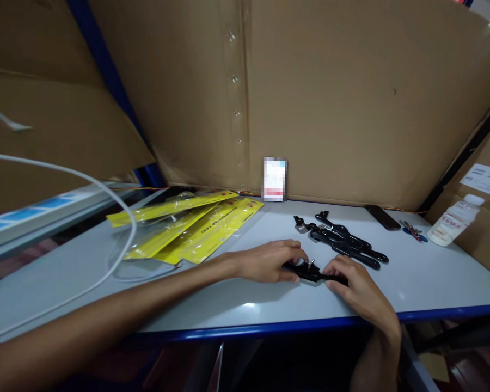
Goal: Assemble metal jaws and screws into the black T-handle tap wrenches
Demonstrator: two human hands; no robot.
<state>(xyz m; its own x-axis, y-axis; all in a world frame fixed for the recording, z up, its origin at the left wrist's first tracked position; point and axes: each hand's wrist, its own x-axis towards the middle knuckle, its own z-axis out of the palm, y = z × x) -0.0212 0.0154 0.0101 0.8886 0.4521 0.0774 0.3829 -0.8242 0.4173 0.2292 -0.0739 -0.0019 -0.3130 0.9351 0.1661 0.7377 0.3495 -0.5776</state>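
A black spokeshave (pixel 309 274) with a bright metal screw on top lies low over the table near its front edge, held at both ends. My left hand (pixel 271 261) closes around its left handle, which is mostly covered by the fingers. On the other side, my right hand (pixel 353 280) grips the right handle between thumb and fingers. Just beyond my hands, several more black spokeshaves (pixel 345 242) lie in an overlapping pile.
Yellow-edged clear plastic packages (pixel 212 231) are spread at the left, beside a looping white cable (pixel 133 228). A lit phone-like screen (pixel 274 179) leans on the cardboard wall (pixel 330 109). At right are a dark phone (pixel 383 217), keys (pixel 413 231) and a tilted bottle (pixel 453 222).
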